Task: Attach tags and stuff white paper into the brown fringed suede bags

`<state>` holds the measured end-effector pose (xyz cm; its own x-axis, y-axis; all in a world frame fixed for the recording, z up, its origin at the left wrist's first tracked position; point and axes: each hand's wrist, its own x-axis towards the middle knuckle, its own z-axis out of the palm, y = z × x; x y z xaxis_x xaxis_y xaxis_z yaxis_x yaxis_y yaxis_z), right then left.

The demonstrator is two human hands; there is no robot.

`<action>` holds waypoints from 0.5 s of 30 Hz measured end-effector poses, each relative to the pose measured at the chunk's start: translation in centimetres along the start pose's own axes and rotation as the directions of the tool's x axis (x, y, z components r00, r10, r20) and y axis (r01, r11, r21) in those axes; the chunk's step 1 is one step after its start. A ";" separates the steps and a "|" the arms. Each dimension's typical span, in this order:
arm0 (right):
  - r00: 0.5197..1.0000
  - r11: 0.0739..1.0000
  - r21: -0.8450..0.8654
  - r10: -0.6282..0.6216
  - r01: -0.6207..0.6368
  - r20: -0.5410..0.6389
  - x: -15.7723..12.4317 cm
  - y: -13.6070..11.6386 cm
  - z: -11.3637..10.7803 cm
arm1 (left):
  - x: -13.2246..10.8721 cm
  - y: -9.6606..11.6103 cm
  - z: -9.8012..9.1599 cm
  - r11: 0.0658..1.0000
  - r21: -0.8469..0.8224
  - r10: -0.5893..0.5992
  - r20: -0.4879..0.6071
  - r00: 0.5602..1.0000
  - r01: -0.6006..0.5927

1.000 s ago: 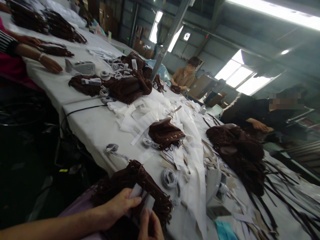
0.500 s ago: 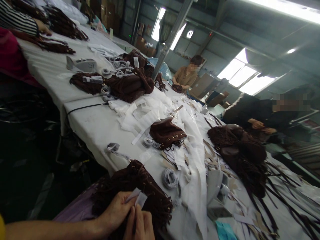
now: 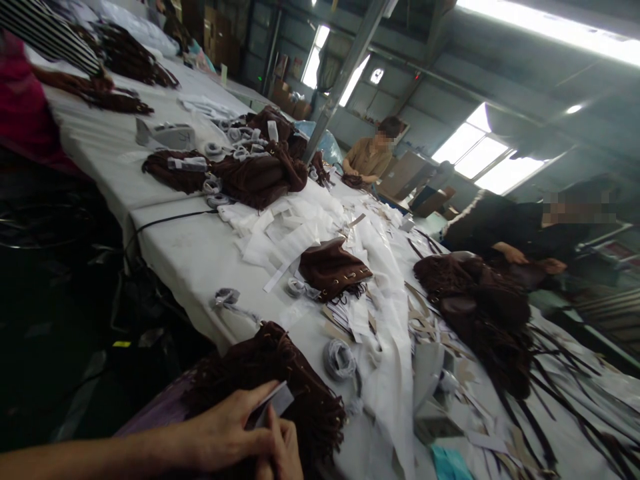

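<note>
At the near table edge, my left hand has its thumb and index finger about a small translucent whitish strip. My right hand pinches the same strip from below, its fingertips touching the left ones. The strip looks folded; its lower part is hidden by the fingers. Under both hands lies a dark brown fringed bag with small metal eyelets along its edge, partly covered by my forearm. Just right of the bag is a coiled, grey-wrapped strap.
Another brown bag lies mid-table by white wrapping sheets. Brown bags with long straps fill the right, near a grey tape dispenser. A metal post rises behind. Co-workers handle pieces at the left, back and right.
My left index finger has straightened along the strip, and the strip has tilted between my hands. The right-hand co-worker's hands have moved farther apart. The bags on the table stay put.
</note>
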<state>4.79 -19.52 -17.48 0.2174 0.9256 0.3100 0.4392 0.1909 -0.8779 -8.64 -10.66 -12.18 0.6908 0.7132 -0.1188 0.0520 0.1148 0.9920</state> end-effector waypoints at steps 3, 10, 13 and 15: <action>0.999 0.989 0.139 0.049 -0.050 0.007 0.5 0.2 -0.6 | -0.4 0.2 -0.5 1.000 0.019 -0.004 0.040 0.999 0.004; 0.830 0.776 0.374 0.557 -0.508 -0.029 1.3 0.7 -0.4 | 0.2 -1.0 1.0 0.986 -0.161 -0.068 -0.078 0.995 0.054; 0.722 0.658 0.429 0.692 -0.619 -0.020 1.6 1.2 -0.3 | 0.1 -1.5 1.4 0.957 -0.273 -0.128 -0.096 0.987 0.098; 0.717 0.620 0.464 0.695 -0.633 0.050 2.1 1.4 -0.5 | 0.0 -1.7 1.4 0.940 -0.326 -0.138 -0.092 0.986 0.101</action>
<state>6.27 -17.45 -17.85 0.4177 0.8128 -0.4060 -0.2697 -0.3158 -0.9097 -7.71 -11.83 -13.79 0.6081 0.7509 -0.2575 -0.1164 0.4052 0.9068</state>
